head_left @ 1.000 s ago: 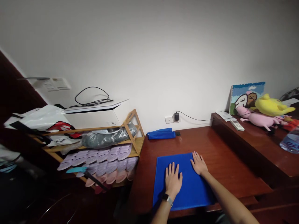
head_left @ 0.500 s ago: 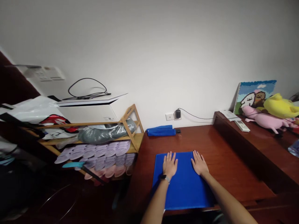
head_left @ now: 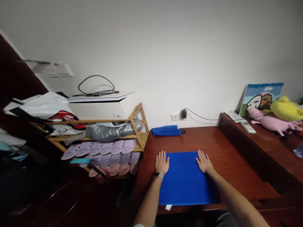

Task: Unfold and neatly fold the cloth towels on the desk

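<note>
A blue cloth (head_left: 187, 181) lies spread flat on the reddish-brown wooden desk (head_left: 232, 160), with a small white tag showing at its near left edge. My left hand (head_left: 162, 164), with a watch on the wrist, rests palm down over the cloth's far left corner and edge, fingers stretched. On the opposite side, my right hand (head_left: 204, 161) lies flat at the far right corner, its fingers also extended. Neither hand grips anything. Behind them, a folded blue cloth (head_left: 166, 130) sits at the back of the desk near the wall.
Left of the desk stands a wooden rack (head_left: 140, 142) with purple and pink slippers (head_left: 101, 148) and a white box (head_left: 99, 108) on top. A black plug (head_left: 184, 113) is in the wall. Plush toys (head_left: 270, 120) and a remote (head_left: 248, 127) lie on the raised right ledge.
My left hand has slid left from on top of the cloth to its left edge. My right hand stays near the right corner. The white tag now shows more plainly, and the view has shifted slightly.
</note>
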Motion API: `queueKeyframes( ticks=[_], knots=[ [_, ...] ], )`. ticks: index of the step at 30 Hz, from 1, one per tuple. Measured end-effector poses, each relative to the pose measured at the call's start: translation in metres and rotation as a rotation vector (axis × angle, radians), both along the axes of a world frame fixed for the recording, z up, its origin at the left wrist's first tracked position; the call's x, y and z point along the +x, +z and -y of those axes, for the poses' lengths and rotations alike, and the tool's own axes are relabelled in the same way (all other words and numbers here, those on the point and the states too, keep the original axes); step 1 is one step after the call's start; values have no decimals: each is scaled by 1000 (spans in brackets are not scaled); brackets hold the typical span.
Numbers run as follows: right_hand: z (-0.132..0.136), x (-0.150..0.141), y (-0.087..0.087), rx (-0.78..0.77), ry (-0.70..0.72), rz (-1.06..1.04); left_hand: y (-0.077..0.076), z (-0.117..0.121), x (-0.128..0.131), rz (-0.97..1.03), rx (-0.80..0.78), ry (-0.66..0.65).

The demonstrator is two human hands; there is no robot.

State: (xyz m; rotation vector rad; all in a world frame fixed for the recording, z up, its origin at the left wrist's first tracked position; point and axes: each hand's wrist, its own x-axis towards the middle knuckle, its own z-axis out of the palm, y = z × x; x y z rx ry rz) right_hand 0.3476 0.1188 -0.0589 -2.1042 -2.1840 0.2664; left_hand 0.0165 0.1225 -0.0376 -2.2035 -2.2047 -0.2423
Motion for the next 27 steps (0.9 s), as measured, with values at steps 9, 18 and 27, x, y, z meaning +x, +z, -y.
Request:
queueKeyframes(
  ticks=[9,18,27],
  knots=[
    [0,-3,2,10,-16,-35,3,0,-3,-57,54,-1],
    [-1,2,-5,42,26,-46,8,1,158,122,73,-532],
    [-2,3,-12,61,7,-41,-1,2,87,73,-5,-259]
  ],
)
